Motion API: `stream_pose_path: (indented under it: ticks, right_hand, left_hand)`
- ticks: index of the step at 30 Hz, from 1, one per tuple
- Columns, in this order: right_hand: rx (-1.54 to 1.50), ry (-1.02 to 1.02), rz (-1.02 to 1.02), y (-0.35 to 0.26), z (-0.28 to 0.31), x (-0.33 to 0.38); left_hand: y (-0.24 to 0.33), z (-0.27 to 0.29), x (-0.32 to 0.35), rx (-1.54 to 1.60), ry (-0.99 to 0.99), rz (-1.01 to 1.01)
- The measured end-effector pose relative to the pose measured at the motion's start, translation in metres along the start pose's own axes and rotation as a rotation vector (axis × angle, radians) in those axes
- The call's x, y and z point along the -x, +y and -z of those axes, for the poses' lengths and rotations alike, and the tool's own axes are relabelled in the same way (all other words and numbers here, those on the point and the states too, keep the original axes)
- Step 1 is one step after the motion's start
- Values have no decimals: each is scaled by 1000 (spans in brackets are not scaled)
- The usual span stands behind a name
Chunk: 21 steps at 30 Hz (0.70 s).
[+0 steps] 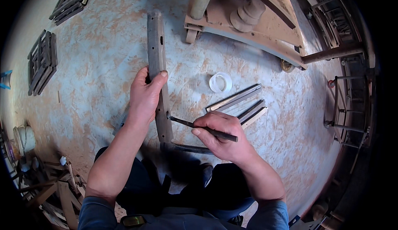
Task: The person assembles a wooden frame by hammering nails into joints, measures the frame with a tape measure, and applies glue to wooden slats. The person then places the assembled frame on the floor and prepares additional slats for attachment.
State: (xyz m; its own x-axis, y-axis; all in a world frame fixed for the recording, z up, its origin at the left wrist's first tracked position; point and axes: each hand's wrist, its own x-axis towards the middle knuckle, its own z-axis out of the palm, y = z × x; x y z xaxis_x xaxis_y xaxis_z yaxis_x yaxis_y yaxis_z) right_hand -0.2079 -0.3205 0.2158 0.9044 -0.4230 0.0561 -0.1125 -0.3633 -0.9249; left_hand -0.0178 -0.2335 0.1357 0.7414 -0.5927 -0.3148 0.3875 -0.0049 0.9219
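My left hand (145,93) is wrapped round a long grey-brown wooden rail (156,43) with small holes and a slot, its thumb on the near face. The rail stands lengthwise in front of me. My right hand (222,134) grips a slim dark-handled brush (182,122). The brush's tip touches, or almost touches, the rail's right edge below my left hand; the bristles are too small to make out. A dark curved wooden piece (190,148) runs rightward from the rail's near end, partly behind my right hand. Whether the two are joined I cannot tell.
A round white cup (220,82) stands on the floor beyond my right hand. Near it lie several wooden strips (236,97). A wheeled wooden cart (248,35) is at the far right, stacked frames (42,62) at the far left, and scrap wood (58,197) at the lower left.
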Motion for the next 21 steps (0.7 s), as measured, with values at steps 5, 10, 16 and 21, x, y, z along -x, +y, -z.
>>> stream_pose_path:
  ticks: [5,10,16,21]
  right_hand:
    - [-272,49,-385,3,0,-1]
    - [-516,93,-565,19,10,-5]
    - [-501,144,-502,21,23,-4]
    - [-629,160,-436,26,28,-1]
  left_hand:
    - [0,4,-3,44,-12,47]
    - [11,4,-3,216,-44,224]
    - [18,5,-4,251,-24,261]
    - [15,4,-5,264,-40,272]
